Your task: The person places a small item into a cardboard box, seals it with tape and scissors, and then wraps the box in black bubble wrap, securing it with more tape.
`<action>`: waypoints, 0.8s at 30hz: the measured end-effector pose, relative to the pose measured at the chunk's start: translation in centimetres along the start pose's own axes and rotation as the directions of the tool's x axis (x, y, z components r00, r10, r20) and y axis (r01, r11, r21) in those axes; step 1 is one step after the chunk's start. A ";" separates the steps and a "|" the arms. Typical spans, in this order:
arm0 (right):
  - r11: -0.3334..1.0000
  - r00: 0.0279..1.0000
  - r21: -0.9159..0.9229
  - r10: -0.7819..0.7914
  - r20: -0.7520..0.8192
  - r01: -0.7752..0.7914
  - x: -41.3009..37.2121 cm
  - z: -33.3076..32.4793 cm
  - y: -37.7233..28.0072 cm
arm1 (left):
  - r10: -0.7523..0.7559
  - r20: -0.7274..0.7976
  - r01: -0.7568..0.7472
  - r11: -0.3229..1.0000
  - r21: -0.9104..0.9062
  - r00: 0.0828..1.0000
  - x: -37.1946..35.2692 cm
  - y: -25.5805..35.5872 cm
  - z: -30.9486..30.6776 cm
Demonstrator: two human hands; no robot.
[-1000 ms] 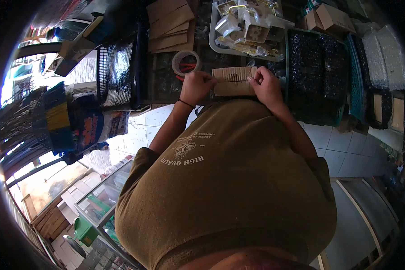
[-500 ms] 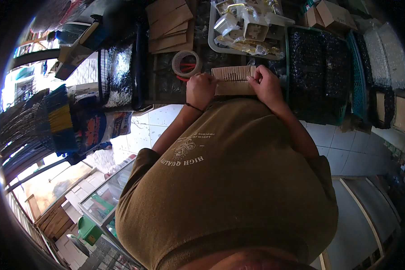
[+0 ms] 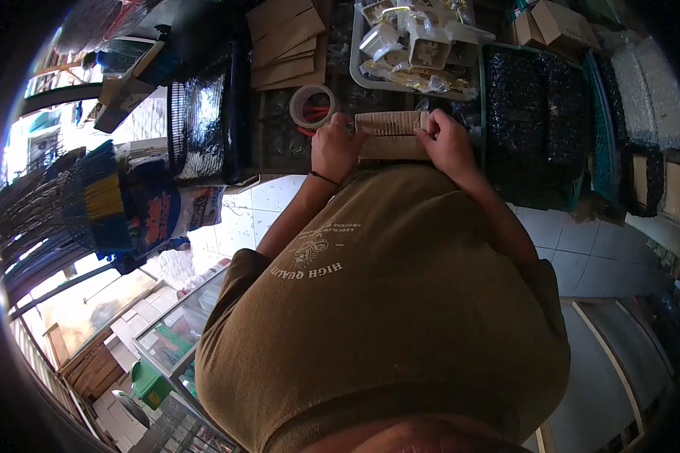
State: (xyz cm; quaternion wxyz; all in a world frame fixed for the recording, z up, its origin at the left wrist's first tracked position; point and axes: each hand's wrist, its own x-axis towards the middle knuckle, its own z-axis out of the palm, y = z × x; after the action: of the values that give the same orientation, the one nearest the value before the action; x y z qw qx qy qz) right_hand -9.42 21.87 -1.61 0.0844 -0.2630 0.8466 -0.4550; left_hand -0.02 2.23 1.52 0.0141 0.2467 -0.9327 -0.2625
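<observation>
A piece of brown cardboard with a fold or slit across it lies at the table's near edge, close to my torso. My left hand pinches its left end, fingers curled. At its right end, my right hand grips the cardboard between thumb and fingers. Just above my left hand sits a roll of tape, with a red-handled tool showing through and under it.
Flat cardboard pieces lie at the back left. A white tray holds plastic-wrapped parts. Right of it, a green crate contains black-wrapped packages. A dark basket stands at left, and cardboard boxes are at the back right.
My left hand has shifted very slightly at the cardboard's left end, its fingers changing position. My right hand keeps nearly the same place.
</observation>
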 end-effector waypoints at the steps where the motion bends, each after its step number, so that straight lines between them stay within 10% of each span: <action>1: 1.000 1.000 0.003 0.002 0.003 -0.002 0.0 0.0 0.0 | 0.019 0.008 -0.019 1.000 -0.005 1.000 0.1 -0.1 -0.1; 10: 1.000 1.000 0.030 0.005 0.014 -0.006 0.1 -0.2 -0.2 | -0.001 0.000 0.000 0.986 -0.165 1.000 0.4 -2.3 0.6; 24: 0.999 1.000 0.028 0.027 0.003 -0.027 -0.1 -0.3 0.0 | -0.126 0.459 0.404 0.708 -0.580 0.880 1.2 -4.2 0.9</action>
State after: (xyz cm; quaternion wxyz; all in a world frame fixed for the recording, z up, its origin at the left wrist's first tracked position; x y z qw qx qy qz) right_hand -9.46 22.09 -1.48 0.0950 -0.2510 0.8436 -0.4652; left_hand 0.65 -1.03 -1.45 -0.1222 0.3032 -0.7160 -0.6168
